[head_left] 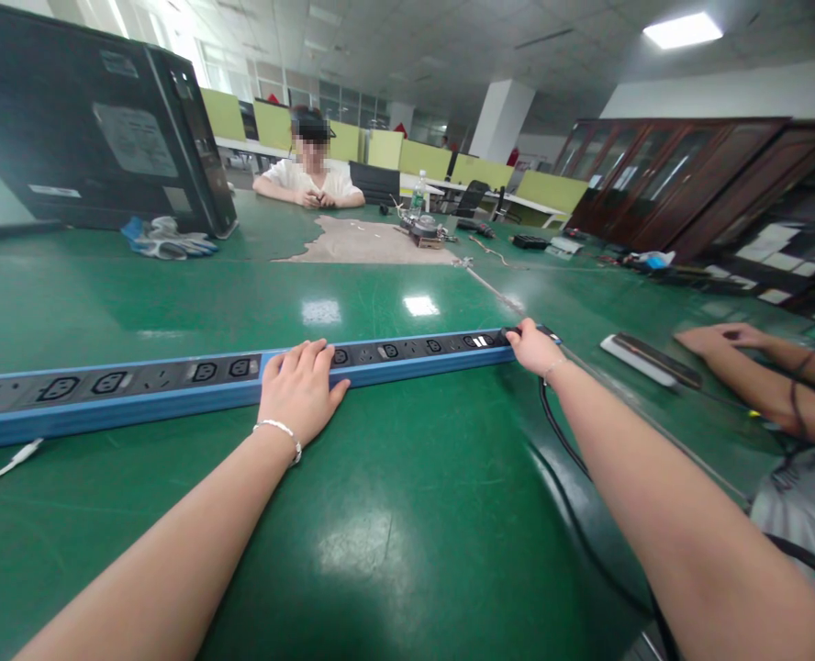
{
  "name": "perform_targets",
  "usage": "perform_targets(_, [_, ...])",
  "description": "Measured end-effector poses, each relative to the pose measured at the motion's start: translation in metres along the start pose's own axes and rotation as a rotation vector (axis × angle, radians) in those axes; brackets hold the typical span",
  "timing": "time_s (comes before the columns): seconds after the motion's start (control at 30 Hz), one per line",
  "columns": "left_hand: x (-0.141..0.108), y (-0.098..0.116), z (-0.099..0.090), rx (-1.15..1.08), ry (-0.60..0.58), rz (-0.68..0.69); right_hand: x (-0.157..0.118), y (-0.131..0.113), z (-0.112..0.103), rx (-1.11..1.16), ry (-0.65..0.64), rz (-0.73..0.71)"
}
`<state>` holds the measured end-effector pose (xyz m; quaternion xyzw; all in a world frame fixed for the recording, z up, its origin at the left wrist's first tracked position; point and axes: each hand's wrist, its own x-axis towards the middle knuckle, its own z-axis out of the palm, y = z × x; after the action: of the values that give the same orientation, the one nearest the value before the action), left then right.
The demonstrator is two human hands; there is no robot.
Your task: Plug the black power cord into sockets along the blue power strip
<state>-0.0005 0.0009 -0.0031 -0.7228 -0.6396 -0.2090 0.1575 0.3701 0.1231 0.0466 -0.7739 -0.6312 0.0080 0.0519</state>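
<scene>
A long blue power strip (394,375) with a row of black sockets lies across the green table. My left hand (301,386) rests over its middle, fingers on the far side and thumb along the near side, gripping it. At the strip's right end, my right hand (535,349) is closed around a black plug (510,332), which is at a socket there; how deep it sits is hidden. A black cable (559,427) drops below that hand and runs off toward the lower right.
A black computer case (97,138) and grey-blue gloves (166,240) are at the back left. A white cable (15,461) lies near the strip's left end. Across the table sits a person (309,174). On the right are another person's arms (758,353) beside a white-and-black bar (648,360).
</scene>
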Motion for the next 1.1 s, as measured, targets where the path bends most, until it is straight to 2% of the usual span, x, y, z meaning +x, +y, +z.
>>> perform_targets(0.2, [0.000, 0.000, 0.000, 0.010, -0.010, -0.004, 0.010, -0.004, -0.009, -0.039, -0.087, -0.040])
perform_targets(0.37, [0.000, 0.001, -0.001, 0.004, -0.013, -0.008, 0.002, -0.005, -0.007, -0.043, -0.042, -0.008])
perform_targets(0.57, [0.000, 0.001, 0.000, 0.002, -0.007, -0.015, 0.001, -0.006, -0.009, -0.036, -0.041, -0.027])
perform_targets(0.77, [0.000, 0.002, 0.000, 0.005, 0.000, -0.014, 0.000, -0.008, -0.004, -0.047, -0.033, 0.021])
perform_targets(1.1, [-0.001, 0.002, 0.000, -0.005, 0.002, -0.017, -0.004, -0.002, 0.003, -0.010, -0.001, 0.001])
